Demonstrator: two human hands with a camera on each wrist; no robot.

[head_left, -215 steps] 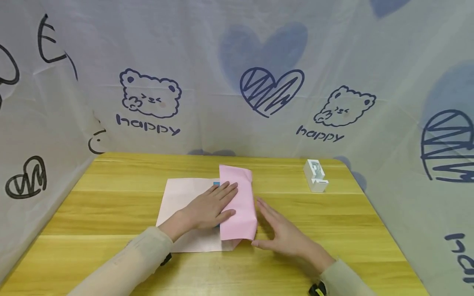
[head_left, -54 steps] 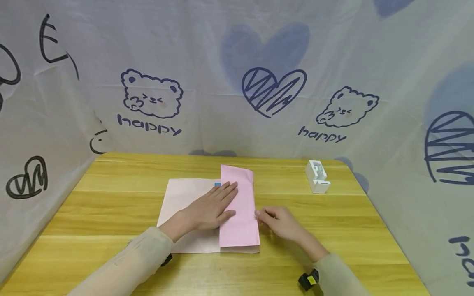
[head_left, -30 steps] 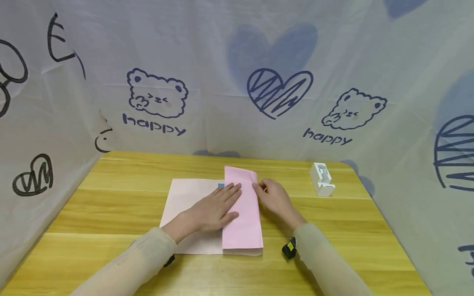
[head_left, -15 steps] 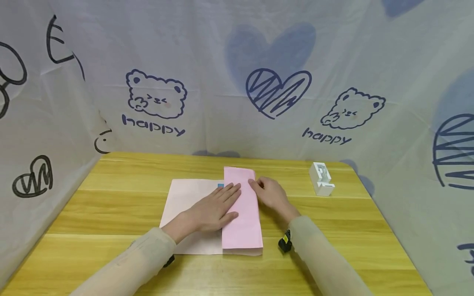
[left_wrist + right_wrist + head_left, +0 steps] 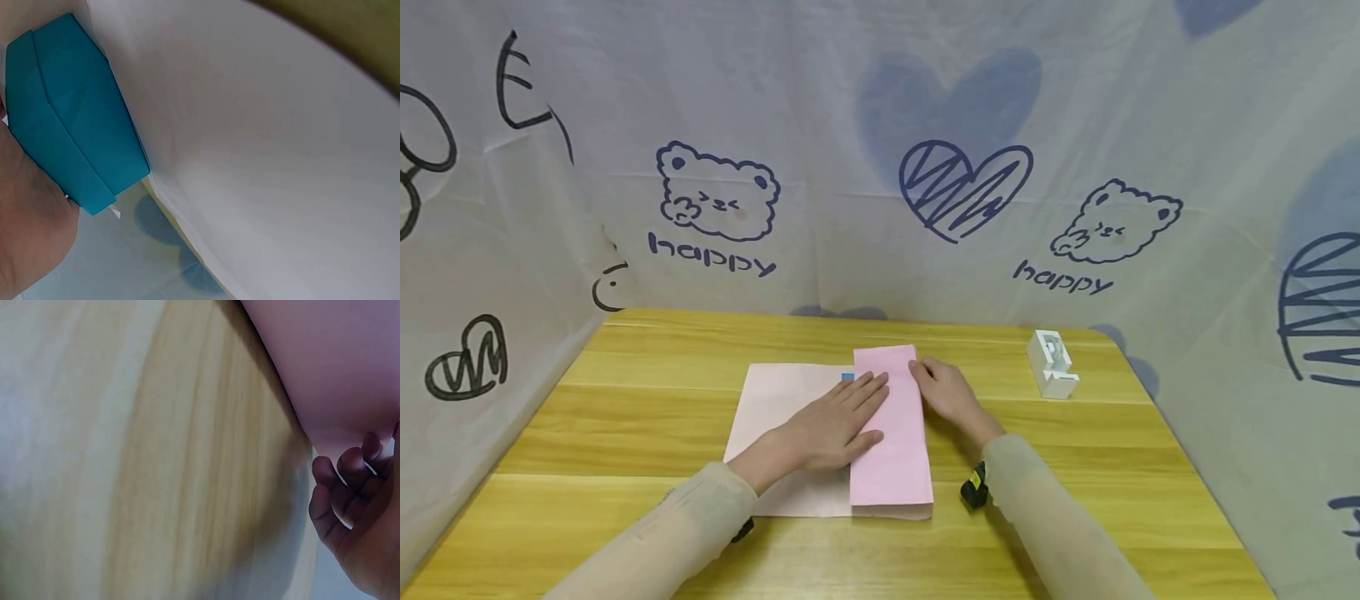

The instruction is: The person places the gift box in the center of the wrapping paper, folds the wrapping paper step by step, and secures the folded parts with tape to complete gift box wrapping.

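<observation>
A sheet of paper, pink on its outer face [image 5: 891,467] and pale on its inner face [image 5: 775,400], lies on the table with its right part folded over a teal box [image 5: 78,112]. In the head view only a small blue corner of the box [image 5: 847,377] shows; the rest is hidden under the paper and hand. My left hand [image 5: 831,425] lies flat on the folded pink flap, fingers straight. With curled fingers, my right hand [image 5: 951,392] pinches the flap's right edge near its far corner. The right wrist view shows its curled fingers [image 5: 344,487] beside the pink paper.
A white tape dispenser [image 5: 1051,364] stands at the back right of the wooden table [image 5: 647,433]. Behind the table hangs a pale cloth [image 5: 835,167] printed with bears and hearts.
The right hand went from open beside the paper to its right edge, then away toward the far corner. The flap lies flatter and its far edge is straighter. The left hand stayed on the flap.
</observation>
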